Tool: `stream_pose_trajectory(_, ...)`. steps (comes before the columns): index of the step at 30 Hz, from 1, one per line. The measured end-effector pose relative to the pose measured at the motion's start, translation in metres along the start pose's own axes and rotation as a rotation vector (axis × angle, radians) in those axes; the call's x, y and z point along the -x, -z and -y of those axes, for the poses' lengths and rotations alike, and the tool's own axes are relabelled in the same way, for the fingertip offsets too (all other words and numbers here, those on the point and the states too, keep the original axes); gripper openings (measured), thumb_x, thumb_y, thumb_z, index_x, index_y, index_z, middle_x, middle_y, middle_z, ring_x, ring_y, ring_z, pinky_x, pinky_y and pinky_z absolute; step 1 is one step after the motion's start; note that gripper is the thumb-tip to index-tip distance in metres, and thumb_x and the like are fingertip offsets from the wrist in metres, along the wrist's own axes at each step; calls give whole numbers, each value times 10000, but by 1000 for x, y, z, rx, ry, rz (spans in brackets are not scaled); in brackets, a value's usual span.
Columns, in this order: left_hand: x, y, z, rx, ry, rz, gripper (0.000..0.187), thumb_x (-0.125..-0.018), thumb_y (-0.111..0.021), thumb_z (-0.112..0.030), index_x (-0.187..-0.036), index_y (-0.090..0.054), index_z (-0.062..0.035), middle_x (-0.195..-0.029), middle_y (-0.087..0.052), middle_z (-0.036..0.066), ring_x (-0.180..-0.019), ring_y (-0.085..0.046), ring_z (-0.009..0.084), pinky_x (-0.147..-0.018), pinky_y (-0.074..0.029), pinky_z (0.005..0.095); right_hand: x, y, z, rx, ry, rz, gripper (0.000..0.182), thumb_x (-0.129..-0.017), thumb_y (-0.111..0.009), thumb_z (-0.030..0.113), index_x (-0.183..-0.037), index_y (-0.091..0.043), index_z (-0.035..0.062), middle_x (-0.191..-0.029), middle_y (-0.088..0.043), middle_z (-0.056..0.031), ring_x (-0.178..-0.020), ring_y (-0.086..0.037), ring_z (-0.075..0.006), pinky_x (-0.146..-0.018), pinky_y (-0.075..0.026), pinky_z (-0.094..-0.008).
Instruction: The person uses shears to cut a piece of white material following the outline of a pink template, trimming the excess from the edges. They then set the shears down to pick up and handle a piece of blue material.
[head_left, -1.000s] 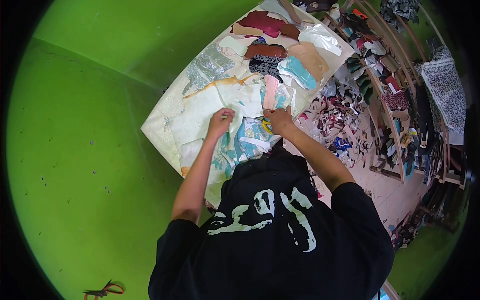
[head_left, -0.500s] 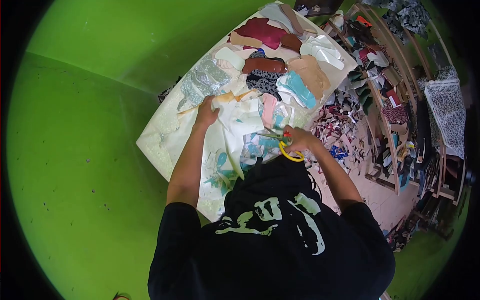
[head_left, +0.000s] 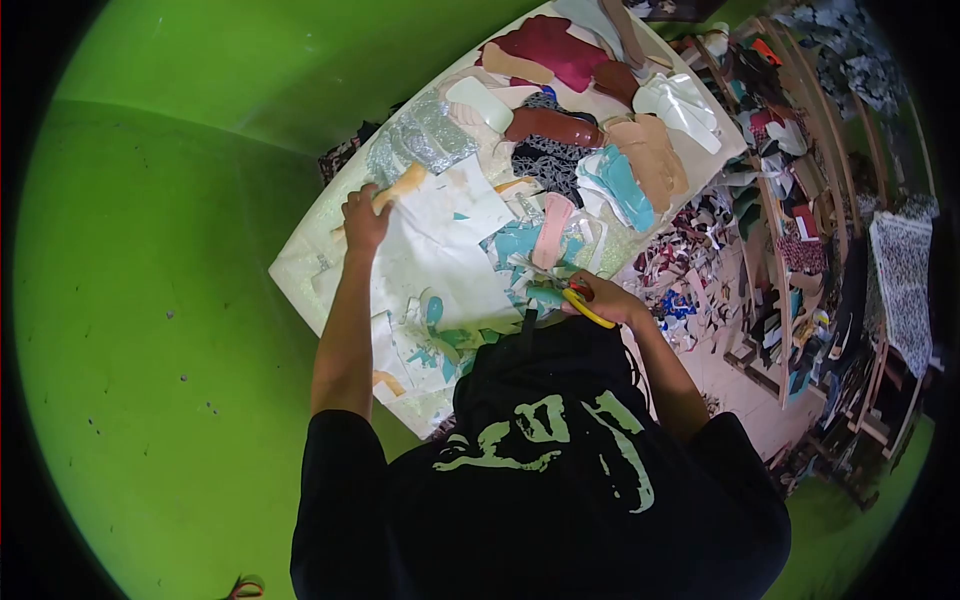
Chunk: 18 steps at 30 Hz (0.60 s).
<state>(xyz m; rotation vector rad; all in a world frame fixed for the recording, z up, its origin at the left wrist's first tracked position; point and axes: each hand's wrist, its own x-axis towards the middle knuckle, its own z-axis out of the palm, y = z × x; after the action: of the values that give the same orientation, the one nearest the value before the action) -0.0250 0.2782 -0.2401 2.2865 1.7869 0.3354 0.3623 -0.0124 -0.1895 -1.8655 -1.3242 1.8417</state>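
Note:
My left hand (head_left: 366, 220) is closed on the left edge of a large white sheet (head_left: 430, 245), by its yellowed, curled corner. The sheet lies over the table, somewhat wrinkled. In my right hand (head_left: 612, 300) is a pair of scissors (head_left: 590, 308) with yellow and red handles. Their blades point up and left, over teal scraps just right of the sheet. A pink cut piece (head_left: 552, 228) lies directly above the blades. Small teal offcuts (head_left: 435, 310) are scattered below the sheet.
Cut pieces crowd the table's far part: a brown one (head_left: 555, 127), a teal stack (head_left: 622, 185), tan pieces (head_left: 650, 155) and a dark red one (head_left: 550, 48). Scraps (head_left: 675, 270) cover the floor at right. Wooden shelving (head_left: 790, 290) holds more material. A green wall (head_left: 170, 300) stands left.
My left hand has moved left, drawing the white sheet flatter and wider over the table. My right hand with the scissors has shifted slightly right and down. The view has moved a little.

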Motion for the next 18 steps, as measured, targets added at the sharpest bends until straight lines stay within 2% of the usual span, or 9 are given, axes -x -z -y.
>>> stream_pose_trajectory(3, 23, -13, -19, 118, -81, -244, 495, -787, -782, -180, -1220, -554, -108, -1169, -566, 172, -1069, -542, 377, -923, -463, 461, -18, -6, 21, -19, 19, 17, 762, -804, -678, 670, -1207, -534, 39, -1023, -632, -142, -937, -612, -240, -845, -483, -351)
stream_pose_trajectory(4, 32, -23, -27, 335, -43, -233, 483, -757, -791, -127, -1186, -571, -89, -1131, -575, 179, -1064, -546, 370, -942, -449, 448, -22, -10, 27, -47, 35, 18, 776, -820, -639, 696, -1216, -523, 38, -990, -620, -133, -909, -613, -233, -811, -492, -349)
stream_pose_trajectory(5, 47, -34, -38, 485, 121, -93, 457, -752, -798, -144, -1151, -586, -74, -1102, -573, 171, -1068, -545, 369, -950, -443, 442, -26, -12, 32, -93, 29, 49, 787, -830, -602, 719, -1218, -509, 41, -949, -601, -120, -864, -611, -220, -765, -497, -341)
stream_pose_trajectory(6, 63, -32, -60, 417, 67, -123, 418, -744, -809, -168, -1089, -596, -69, -1080, -571, 159, -1045, -548, 364, -930, -452, 436, -31, -14, 36, -138, 22, 80, 800, -840, -566, 742, -1221, -496, 43, -907, -581, -107, -818, -608, -208, -718, -501, -333)
stream_pose_trajectory(9, 109, -33, -113, 401, 179, 61, 404, -713, -841, -239, -965, -578, -65, -1043, -562, 152, -998, -558, 345, -882, -465, 423, -48, -24, 40, -316, -41, 229, 810, -852, -484, 789, -1197, -457, 57, -772, -494, -53, -630, -564, -155, -551, -477, -292)
stream_pose_trajectory(11, 125, -45, -129, 447, 265, 120, 353, -726, -834, -289, -823, -598, -44, -848, -629, 131, -801, -628, 314, -745, -505, 410, -56, -38, 36, -423, -54, 277, 791, -861, -451, 796, -1170, -438, 68, -705, -425, -19, -511, -497, -119, -453, -430, -264)
stream_pose_trajectory(13, 133, -51, -139, 472, 384, 229, 359, -740, -825, -316, -753, -605, -33, -728, -651, 118, -690, -650, 304, -677, -515, 406, -62, -50, 40, -396, -18, 235, 768, -874, -440, 787, -1156, -425, 72, -683, -424, -12, -455, -448, -117, -429, -413, -270)
stream_pose_trajectory(14, 133, -55, -141, 470, 383, 160, 369, -758, -811, -333, -702, -615, -26, -639, -657, 109, -626, -666, 297, -636, -523, 388, -66, -54, 40, -379, -9, 231, 769, -877, -438, 785, -1161, -424, 70, -682, -421, -11, -458, -447, -116, -431, -413, -270)
stream_pose_trajectory(18, 125, -65, -134, 628, 640, 84, 281, -767, -786, -263, -772, -645, -20, -687, -677, 111, -670, -682, 271, -678, -537, 357, -82, -71, 36, -378, 35, 213, 756, -888, -449, 766, -1154, -455, 59, -672, -437, -9, -464, -457, -123, -446, -419, -276)
